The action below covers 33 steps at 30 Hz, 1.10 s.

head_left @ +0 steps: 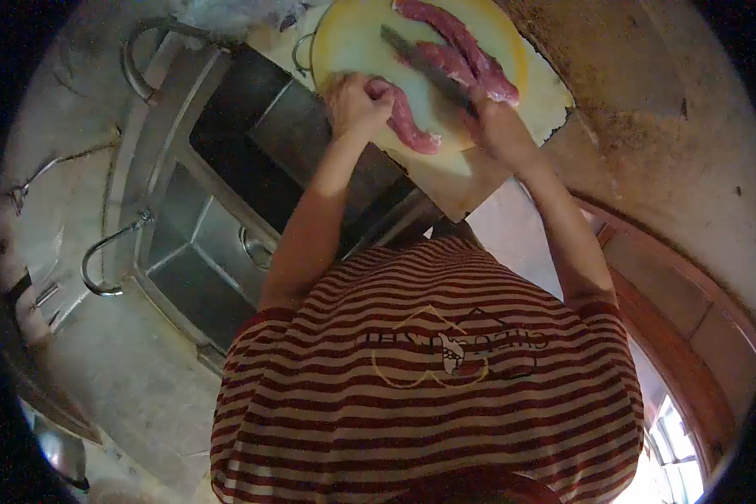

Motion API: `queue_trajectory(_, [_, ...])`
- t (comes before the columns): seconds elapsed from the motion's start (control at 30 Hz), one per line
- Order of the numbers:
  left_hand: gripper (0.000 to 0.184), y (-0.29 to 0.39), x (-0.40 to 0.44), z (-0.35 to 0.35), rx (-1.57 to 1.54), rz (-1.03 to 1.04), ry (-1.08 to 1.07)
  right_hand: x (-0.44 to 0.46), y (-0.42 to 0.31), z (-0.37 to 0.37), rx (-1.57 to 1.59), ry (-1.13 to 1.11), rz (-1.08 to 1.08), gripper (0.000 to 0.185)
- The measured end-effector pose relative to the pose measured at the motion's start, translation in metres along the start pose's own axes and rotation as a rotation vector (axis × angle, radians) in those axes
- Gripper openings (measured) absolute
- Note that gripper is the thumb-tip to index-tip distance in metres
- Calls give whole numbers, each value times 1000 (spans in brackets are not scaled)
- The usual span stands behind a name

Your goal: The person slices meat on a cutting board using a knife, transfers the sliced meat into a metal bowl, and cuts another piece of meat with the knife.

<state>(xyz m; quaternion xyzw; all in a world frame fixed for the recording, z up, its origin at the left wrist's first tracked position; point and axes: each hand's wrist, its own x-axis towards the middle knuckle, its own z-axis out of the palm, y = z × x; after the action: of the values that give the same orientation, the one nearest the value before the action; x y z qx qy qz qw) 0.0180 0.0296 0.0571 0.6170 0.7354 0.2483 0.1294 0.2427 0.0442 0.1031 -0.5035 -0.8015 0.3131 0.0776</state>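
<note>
My left hand (361,105) has its fingers closed on the upper end of a strip of raw meat (413,130), whose lower end lies on a round cutting board (349,42). A knife (437,74) is in my right hand (500,134), its blurred blade pointing up and left over the board. Beside the blade lies a shorter piece of raw meat (447,57), partly covered by it. Farther right, a longer strip of raw meat (466,38) reaches down to just above my right hand. My fingers hide most of the knife's handle.
Left of the board is a metal sink with a dark basin (252,118) and a second basin (197,260). A curved faucet (101,265) stands at its left. A brown worn counter (622,92) extends to the right.
</note>
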Motion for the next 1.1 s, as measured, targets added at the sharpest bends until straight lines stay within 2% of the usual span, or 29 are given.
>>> queue_trajectory(0.03, [25,-7,2,7,7,10,-5,3,6,-1,-13,-17,132,29])
queue_trajectory(0.07, [28,-17,4,18,-260,11,-117,3,9,-1,-3,-7,137,29])
queue_trajectory(0.1, [30,-16,6,17,-528,7,-233,3,12,-1,21,71,22,30])
queue_trajectory(0.13, [30,-15,10,15,-522,17,-242,3,14,0,41,153,-91,31])
queue_trajectory(0.2, [43,-9,19,14,-822,-6,-461,2,16,5,29,144,-58,33])
queue_trajectory(0.23, [43,-9,25,17,-824,-1,-469,2,17,7,12,122,-39,34])
queue_trajectory(0.3, [48,-12,44,19,-605,61,-321,3,17,8,7,122,-34,35])
queue_trajectory(0.33, [52,-16,47,19,-370,102,-240,3,16,7,1,123,-35,36])
queue_trajectory(0.37, [52,-18,46,21,-370,102,-240,3,14,6,2,124,-36,36])
queue_trajectory(0.43, [40,-18,45,21,-136,326,156,1,8,3,7,77,63,35])
queue_trajectory(0.47, [40,-20,37,21,-128,324,153,0,7,5,15,74,61,35])
queue_trajectory(0.53, [26,-10,16,14,-2,450,248,0,5,8,14,174,-36,32])
queue_trajectory(0.57, [26,-7,13,16,2,452,247,-2,2,9,18,176,-37,32])
queue_trajectory(0.63, [21,-8,7,29,-208,540,227,-12,-9,10,-39,232,-124,26])
queue_trajectory(0.67, [18,-10,8,36,-177,543,277,-17,-15,11,-40,232,-125,26])
queue_trajectory(0.73, [16,-8,7,34,-155,521,255,-23,-28,10,-136,-3,35,22])
queue_trajectory(0.83, [13,-7,9,37,-149,505,253,-27,-28,20,-183,42,91,21])
queue_trajectory(0.9, [12,-9,8,38,-166,501,262,-30,-31,19,-211,13,110,21])
queue_trajectory(0.97, [15,-13,7,37,-76,452,184,-31,-33,20,-237,-11,126,21])
queue_trajectory(1.1, [16,-12,8,38,-85,445,203,-28,-34,16,-181,-44,123,25])
